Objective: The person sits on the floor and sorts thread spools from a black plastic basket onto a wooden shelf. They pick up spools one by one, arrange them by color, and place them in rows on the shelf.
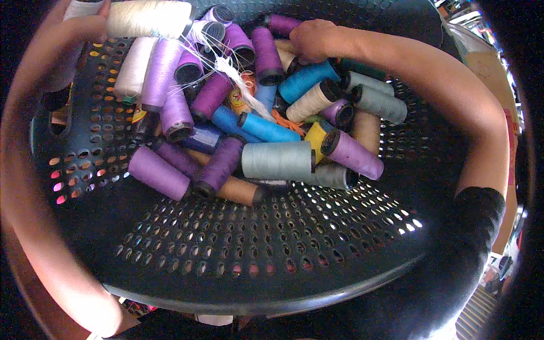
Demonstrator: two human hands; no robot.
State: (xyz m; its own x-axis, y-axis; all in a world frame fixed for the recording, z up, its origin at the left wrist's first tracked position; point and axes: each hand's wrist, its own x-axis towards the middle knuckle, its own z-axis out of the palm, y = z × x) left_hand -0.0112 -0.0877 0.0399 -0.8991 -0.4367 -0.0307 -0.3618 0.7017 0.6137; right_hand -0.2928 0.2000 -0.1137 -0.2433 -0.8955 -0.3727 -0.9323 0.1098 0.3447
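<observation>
At the upper left, my left hand is closed at the end of a large cream thread cone; the frame edge cuts off part of the hand. My right hand reaches in at the top middle, its fingers curled down among the spools. It touches a purple thread spool and is close to a cream spool; what its fingertips hold is hidden. Around them lie several thread spools, among them a teal one, a lavender one and a pale grey-blue one. Loose white thread is tangled across the pile.
A dark perforated plastic basket holds the pile, its curved rim nearest me. Orange thread and a yellow piece show between spools. A cardboard box stands beyond the basket on the right.
</observation>
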